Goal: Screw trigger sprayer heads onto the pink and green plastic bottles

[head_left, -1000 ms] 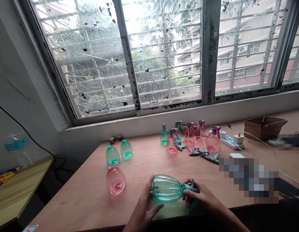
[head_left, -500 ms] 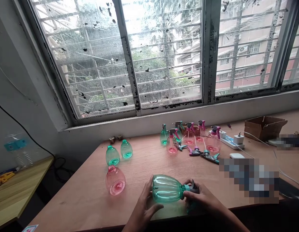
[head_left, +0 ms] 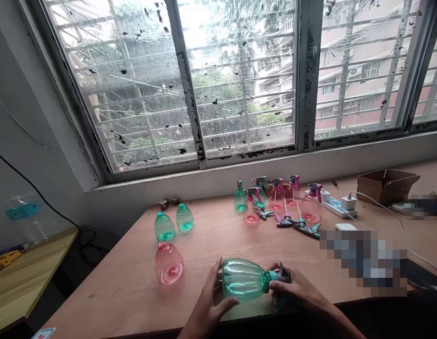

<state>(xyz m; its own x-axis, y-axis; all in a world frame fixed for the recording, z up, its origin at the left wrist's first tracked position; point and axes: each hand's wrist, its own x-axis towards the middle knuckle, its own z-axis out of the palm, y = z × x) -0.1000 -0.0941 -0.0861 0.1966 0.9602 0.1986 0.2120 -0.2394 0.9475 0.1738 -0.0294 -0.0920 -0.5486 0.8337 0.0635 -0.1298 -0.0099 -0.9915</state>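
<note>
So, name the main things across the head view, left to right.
Clear container with blue label → pink bottle without sprayer → left hand → held green spray bottle → right hand → power strip → cardboard box.

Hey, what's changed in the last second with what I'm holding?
Only a little: the held bottle has shifted slightly at its base end, lower in view, toward the table's near edge. Nothing was newly grasped or let go: your right hand stays on its spray head, your left hand by the base. The capless bottles stayed put.
</note>
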